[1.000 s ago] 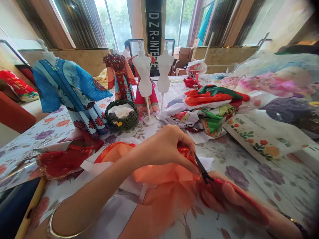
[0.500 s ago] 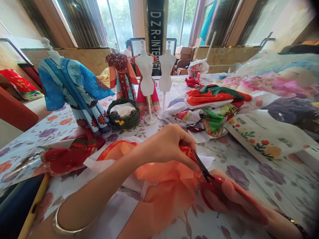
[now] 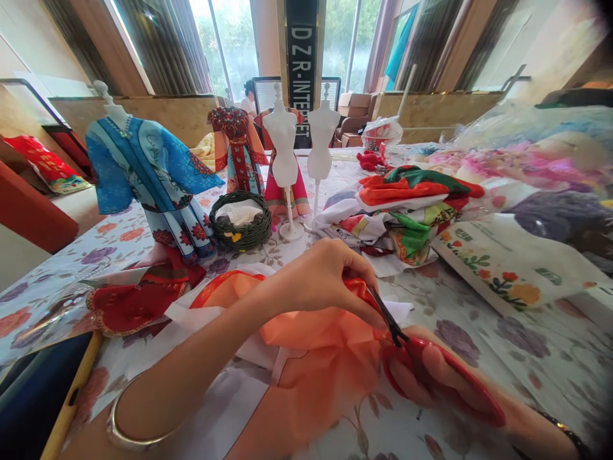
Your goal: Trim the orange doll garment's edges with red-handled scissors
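Orange cloth with white borders lies bunched across the table in front of me. My left hand pinches a red-orange edge of it between thumb and fingers, wrist arched above the cloth. Red-handled scissors are in my right hand, its fingers through and around the handles. Their dark blades point up and left, touching the cloth edge beside my left fingertips. How far the blades are parted is hard to tell.
Behind the cloth stand a doll form in a blue robe, a dark woven basket and two white mannequins. Folded fabrics and a floral bag lie right. A dark yellow-edged object is near left. A person sits far back.
The view has shifted slightly, moving the background a little right. The scissors and my right hand have moved slightly left; my left hand keeps its pinch on the cloth.
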A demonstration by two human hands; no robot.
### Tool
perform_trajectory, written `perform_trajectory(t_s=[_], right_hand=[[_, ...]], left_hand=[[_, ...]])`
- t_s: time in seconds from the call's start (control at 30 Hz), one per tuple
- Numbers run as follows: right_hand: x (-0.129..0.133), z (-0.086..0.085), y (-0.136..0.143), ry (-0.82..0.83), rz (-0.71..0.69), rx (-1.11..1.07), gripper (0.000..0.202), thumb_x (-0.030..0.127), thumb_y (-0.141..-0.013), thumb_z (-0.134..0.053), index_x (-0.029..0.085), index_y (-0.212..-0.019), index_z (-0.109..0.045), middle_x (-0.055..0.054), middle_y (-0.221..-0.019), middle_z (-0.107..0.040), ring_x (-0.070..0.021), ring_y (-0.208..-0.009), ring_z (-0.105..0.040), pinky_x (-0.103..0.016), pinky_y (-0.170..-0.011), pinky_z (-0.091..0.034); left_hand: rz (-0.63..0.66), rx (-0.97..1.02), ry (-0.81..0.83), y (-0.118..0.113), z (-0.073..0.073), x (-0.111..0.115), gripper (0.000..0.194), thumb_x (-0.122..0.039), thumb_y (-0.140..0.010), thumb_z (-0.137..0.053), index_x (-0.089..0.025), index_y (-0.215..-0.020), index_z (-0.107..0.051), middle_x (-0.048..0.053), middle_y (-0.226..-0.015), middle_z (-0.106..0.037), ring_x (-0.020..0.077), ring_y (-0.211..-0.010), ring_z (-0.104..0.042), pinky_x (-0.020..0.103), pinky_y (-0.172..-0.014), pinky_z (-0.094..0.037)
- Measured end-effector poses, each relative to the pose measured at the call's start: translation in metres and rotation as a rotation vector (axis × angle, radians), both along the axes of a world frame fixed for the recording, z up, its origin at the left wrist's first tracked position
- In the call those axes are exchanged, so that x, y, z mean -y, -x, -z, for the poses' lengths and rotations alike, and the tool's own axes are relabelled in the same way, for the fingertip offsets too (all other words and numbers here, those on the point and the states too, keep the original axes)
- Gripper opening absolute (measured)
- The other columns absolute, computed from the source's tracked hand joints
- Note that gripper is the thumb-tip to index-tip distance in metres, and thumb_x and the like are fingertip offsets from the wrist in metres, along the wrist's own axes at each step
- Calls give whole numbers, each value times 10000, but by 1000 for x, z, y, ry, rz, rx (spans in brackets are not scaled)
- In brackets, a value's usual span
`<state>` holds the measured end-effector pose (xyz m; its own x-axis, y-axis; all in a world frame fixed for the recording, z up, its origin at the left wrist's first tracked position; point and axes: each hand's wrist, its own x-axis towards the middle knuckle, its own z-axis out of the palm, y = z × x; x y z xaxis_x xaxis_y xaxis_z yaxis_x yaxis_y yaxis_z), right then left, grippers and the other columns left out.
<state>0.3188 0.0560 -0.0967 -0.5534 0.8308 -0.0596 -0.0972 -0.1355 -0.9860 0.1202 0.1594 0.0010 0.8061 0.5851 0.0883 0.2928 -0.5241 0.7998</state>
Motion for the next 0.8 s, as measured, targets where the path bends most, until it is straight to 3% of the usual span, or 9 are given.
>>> perform_trajectory(t_s=[0.13, 0.43, 0.63, 0.8], right_hand=[[-2, -1, -2, -51, -24, -32, 333, 581, -899, -455, 302, -1042, -568, 59, -526, -430, -126, -482, -350, -264, -505, -286], [-2, -6, -2, -48, -19, 45, 460, 677, -856, -423, 268, -994, -586, 39, -609, -458, -141, -535, -354, -286, -548, -306], [-1, -8, -4, -11, -33, 90, 510, 724, -820, -420, 233, -859, -555, 47, -587, -448, -146, -542, -334, -316, -573, -275], [1, -6, -6, -15, -34, 67, 474, 699, -842, -418, 280, -1010, -563, 52, -602, -439, -146, -529, -321, -308, -550, -266]], left_hand=[[14, -5, 9, 1, -2, 0, 333, -455, -597, -792, -159, -727, -712, -36, -610, -536, 83, -589, -396, 239, -516, -242], [80, -25, 34, 6, -6, -3, 330, -446, -651, -765, -166, -822, -728, -4, -723, -629, 118, -706, -505, 235, -624, -348], [107, -13, 25, 6, -4, -6, 324, -459, -704, -720, -150, -800, -726, 2, -712, -602, 108, -666, -490, 228, -597, -359], [117, 2, 44, 5, -4, -5, 316, -440, -698, -731, -140, -796, -726, 0, -707, -579, 102, -649, -474, 231, -584, -352]])
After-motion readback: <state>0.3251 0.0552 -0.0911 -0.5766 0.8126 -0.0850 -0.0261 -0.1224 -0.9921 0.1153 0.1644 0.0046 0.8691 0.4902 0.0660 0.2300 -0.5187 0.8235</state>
